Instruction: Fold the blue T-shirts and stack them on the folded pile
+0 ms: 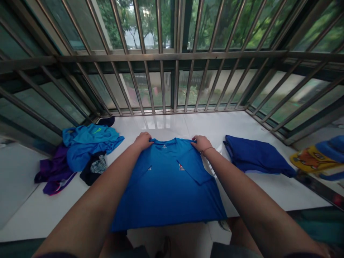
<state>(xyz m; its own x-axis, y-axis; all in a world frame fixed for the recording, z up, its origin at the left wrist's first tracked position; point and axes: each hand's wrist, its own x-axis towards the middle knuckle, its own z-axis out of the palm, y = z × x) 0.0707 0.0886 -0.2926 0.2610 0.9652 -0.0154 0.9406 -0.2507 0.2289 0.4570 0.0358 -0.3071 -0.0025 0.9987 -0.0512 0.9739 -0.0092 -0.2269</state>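
Note:
A bright blue T-shirt lies flat on the white window ledge, collar away from me, both sleeves folded inward over its front. My left hand is closed on the shirt's left shoulder beside the collar. On the right shoulder, my right hand pinches the fabric the same way; a thin band circles that wrist. The shirt's hem hangs over the ledge's near edge.
A heap of loose clothes in light blue, purple and black lies at the left. A folded dark blue garment rests at the right. A yellow and blue item sits far right. Metal window bars close the back.

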